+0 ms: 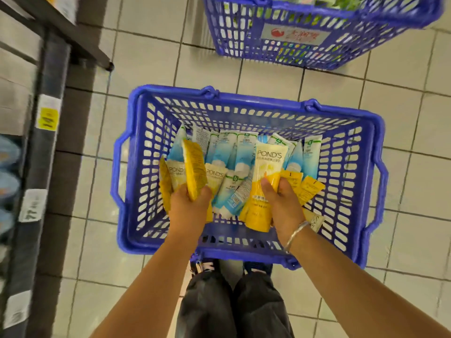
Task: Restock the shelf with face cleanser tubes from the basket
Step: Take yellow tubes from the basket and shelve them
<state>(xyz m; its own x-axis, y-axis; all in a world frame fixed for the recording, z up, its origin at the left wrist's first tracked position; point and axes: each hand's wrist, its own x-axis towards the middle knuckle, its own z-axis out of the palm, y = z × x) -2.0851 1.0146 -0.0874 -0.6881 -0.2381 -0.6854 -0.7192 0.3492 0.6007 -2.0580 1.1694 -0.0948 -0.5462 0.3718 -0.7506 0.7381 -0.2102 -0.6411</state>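
Your left hand [189, 206] grips yellow tubes [194, 172] | your right hand [284, 203] grips a yellow tube [262, 191] | blue basket [246, 104] at 12 o'clock

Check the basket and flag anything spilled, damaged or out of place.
Nothing stands out. The tubes lie jumbled in the blue basket, yellow tubes mixed with blue-and-white tubes, none visibly split or leaking. The left hand and right hand each hold yellow tubes in their grip.
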